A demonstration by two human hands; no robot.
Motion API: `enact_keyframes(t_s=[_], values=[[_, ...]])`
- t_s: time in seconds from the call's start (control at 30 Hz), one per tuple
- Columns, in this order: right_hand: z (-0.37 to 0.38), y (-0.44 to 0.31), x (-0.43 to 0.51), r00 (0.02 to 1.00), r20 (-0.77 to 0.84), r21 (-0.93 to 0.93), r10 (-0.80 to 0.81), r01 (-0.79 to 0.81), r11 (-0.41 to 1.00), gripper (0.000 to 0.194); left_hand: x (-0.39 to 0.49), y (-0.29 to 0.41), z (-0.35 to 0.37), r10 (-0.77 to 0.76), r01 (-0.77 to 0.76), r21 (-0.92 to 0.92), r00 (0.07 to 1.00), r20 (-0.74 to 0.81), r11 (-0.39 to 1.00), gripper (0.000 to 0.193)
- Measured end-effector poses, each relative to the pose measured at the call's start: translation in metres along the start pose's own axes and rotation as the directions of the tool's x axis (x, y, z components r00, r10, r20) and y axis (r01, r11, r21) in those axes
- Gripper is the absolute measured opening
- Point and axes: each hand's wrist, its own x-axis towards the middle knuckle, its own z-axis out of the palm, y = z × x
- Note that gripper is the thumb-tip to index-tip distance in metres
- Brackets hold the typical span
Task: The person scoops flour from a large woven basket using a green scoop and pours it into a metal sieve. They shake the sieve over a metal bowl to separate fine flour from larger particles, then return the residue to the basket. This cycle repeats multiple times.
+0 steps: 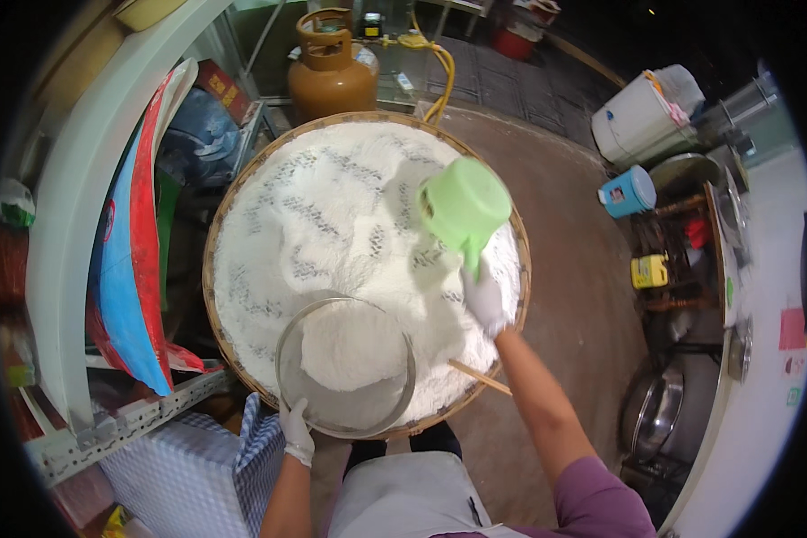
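My gloved left hand (297,434) grips the near-left rim of a round metal sieve (289,397). White powder (353,346) lies heaped on its mesh. The sieve is over the near part of a large round woven bamboo tray (210,279), which is spread with more white powder (323,191). Bits of the tray's weave show through in dark patches. My gloved right hand (485,299) holds a green plastic dipper (474,198) by its handle, over the tray's right side. The dipper is tilted with its base up and its mouth turned away to the left, so its inside is hidden.
Wooden sticks (481,376) poke over the tray's near-right edge. Behind the tray stands an orange gas cylinder (333,74) with a yellow hose (449,74). A red and blue sack (131,255) is at left, above a checked cloth (181,477). At right are a blue bin (629,191) and a metal basin (656,413).
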Motion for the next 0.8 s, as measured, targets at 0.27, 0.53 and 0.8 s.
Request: enact_keyframes(t_s=[0.27, 0.53, 0.8], values=[[0.065, 0.042, -0.001, 0.964, 0.266, -0.090, -0.021, 0.046, 0.995, 0.065, -0.035, -0.028, 0.017, 0.005, -0.019, -0.103, 0.991, -0.131, 0.995, 0.060], [-0.055, -0.023, -0.122, 0.646, 0.764, 0.112, -0.003, -0.128, 0.985, 0.061, -0.065, -0.050, 0.049, 0.035, -0.083, -0.242, 0.980, -0.196, 0.967, 0.067], [0.110, -0.111, 0.108, 0.888, 0.386, 0.009, -0.250, 0.267, 0.964, 0.063, -0.076, -0.104, 0.074, 0.107, -0.195, -0.350, 0.961, -0.255, 0.916, 0.054]])
